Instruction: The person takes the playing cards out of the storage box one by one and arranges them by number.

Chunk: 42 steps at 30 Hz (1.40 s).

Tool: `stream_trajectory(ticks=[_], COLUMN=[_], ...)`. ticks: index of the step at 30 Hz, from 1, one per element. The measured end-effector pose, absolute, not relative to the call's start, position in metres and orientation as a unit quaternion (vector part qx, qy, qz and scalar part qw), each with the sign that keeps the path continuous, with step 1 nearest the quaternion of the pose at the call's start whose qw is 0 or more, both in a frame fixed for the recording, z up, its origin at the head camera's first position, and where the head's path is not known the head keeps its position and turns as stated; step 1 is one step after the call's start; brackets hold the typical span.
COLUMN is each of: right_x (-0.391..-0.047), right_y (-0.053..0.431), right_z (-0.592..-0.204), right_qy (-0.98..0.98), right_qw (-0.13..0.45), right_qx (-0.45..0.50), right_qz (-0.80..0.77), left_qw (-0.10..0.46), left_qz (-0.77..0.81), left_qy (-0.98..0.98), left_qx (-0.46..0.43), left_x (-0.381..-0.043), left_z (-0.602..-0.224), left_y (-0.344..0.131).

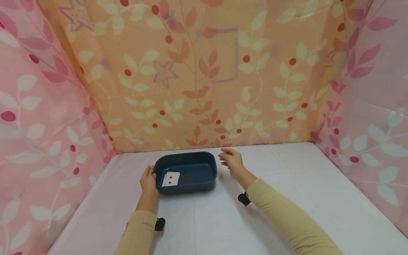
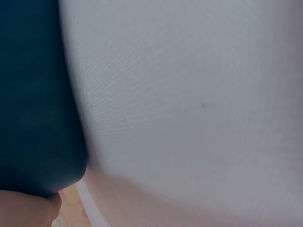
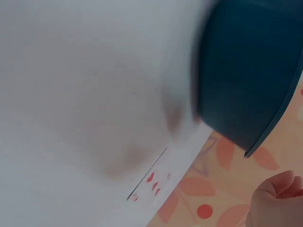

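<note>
A dark blue rectangular bin (image 1: 191, 189) stands on the white-covered table. Inside, at its left end, lie a few overlapping playing cards (image 1: 171, 179); the top one shows red diamonds. My left hand (image 1: 149, 182) rests along the bin's left end, its fingers fairly straight against the outside wall. To the right of the bin, apart from it, my right hand (image 1: 233, 164) hovers with fingers loosely bent and nothing visible in them. Beneath that hand a playing card (image 3: 154, 184) with red marks lies on the table, mostly hidden in the head view.
The white cloth (image 1: 287, 198) covers the table. A floral orange curtain (image 1: 191, 71) hangs along its back edge, with pink floral curtains (image 1: 38, 141) at both sides. Small black wrist cameras (image 1: 160, 224) sit at both sleeves.
</note>
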State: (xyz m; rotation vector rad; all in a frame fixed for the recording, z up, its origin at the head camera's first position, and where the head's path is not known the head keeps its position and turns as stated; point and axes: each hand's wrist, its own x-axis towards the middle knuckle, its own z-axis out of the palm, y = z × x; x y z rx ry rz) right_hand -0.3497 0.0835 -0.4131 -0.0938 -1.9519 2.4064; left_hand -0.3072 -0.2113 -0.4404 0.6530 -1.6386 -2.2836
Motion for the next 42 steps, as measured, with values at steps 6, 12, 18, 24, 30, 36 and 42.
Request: stream_trajectory(ticks=[6, 12, 18, 24, 30, 36, 42], right_x=[-0.342, -0.337, -0.333, -0.331, -0.327, -0.325, -0.325], right_y=[0.062, 0.045, 0.03, 0.015, 0.004, -0.006, -0.018], right_z=[-0.41, -0.411, -0.413, -0.419, -0.422, -0.422, -0.427], right_qy=[-0.611, -0.601, -0.593, -0.587, -0.587, -0.6, -0.636], right_qw=[0.0, -0.014, -0.031, -0.051, -0.069, -0.072, -0.094], right_qx=[-0.008, 0.015, 0.021, 0.039, 0.049, 0.057, 0.053], right_qz=[0.792, 0.799, 0.804, 0.807, 0.805, 0.795, 0.764], left_qw=[0.128, 0.131, 0.132, 0.136, 0.141, 0.142, 0.141], left_qz=[-0.788, -0.781, -0.786, -0.787, -0.784, -0.784, -0.787], left_qy=[-0.56, -0.568, -0.562, -0.561, -0.565, -0.564, -0.563], left_qx=[0.222, 0.224, 0.22, 0.218, 0.215, 0.215, 0.212], left_x=[-0.308, -0.307, -0.307, -0.309, -0.31, -0.311, -0.31], left_z=[-0.442, -0.443, -0.442, -0.443, -0.444, -0.443, -0.444], left_y=[-0.214, -0.214, -0.215, -0.214, -0.213, -0.212, -0.213])
